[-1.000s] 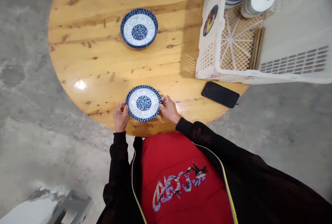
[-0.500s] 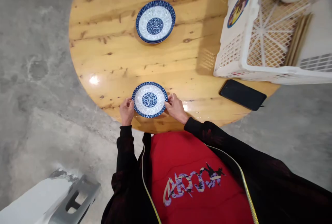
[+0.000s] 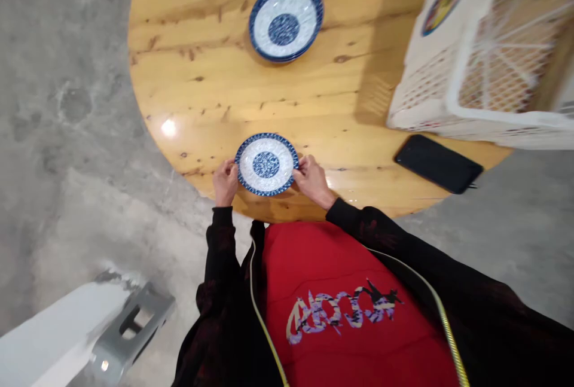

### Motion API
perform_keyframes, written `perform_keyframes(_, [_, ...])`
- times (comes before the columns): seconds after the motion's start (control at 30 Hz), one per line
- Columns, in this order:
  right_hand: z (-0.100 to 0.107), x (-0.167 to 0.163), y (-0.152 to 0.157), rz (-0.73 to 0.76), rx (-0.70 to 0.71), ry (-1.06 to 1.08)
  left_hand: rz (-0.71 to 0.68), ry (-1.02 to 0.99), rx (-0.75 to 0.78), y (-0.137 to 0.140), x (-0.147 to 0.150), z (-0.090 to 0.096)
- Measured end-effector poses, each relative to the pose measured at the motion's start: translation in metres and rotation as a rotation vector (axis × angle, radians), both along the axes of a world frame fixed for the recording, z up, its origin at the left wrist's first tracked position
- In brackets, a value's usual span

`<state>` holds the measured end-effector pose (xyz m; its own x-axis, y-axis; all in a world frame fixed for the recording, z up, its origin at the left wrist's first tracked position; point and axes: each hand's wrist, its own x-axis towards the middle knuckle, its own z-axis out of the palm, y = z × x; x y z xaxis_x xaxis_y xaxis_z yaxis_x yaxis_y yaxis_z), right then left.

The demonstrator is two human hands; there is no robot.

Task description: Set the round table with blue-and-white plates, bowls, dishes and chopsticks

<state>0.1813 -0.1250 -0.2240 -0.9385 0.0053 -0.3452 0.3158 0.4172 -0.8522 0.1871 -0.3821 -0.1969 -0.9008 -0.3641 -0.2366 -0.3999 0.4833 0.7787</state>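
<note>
A small blue-and-white patterned plate (image 3: pixel 266 164) rests on the near edge of a round wooden table (image 3: pixel 201 94). My left hand (image 3: pixel 225 181) grips its left rim and my right hand (image 3: pixel 311 180) grips its right rim. Farther back on the table sits a short stack of matching blue-and-white plates (image 3: pixel 286 20), apart from both hands.
A white plastic crate (image 3: pixel 430 82) stands on the table's right side. A black phone (image 3: pixel 438 163) lies in front of it near the table edge. A grey-and-white stool (image 3: pixel 89 333) stands on the concrete floor at lower left.
Both hands keep hold of the near plate. My view has swung to the left, so the table, plates and crate sit further right in the picture.
</note>
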Motion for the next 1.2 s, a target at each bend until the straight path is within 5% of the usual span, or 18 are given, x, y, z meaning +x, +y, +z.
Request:
perform_keyframes(0.37, [-0.018,0.003,0.000,-0.027,-0.048,0.068,-0.034,-0.007,0.046,-0.007,0.002,-0.005])
perform_keyframes(0.93, [-0.015,0.002,-0.002,-0.022,-0.085,0.050,-0.006,-0.027,0.000,-0.007,0.006,-0.006])
perform_keyframes(1.2, [-0.002,0.000,-0.008,0.030,-0.059,0.005,-0.015,-0.022,-0.015,-0.009,0.006,0.010])
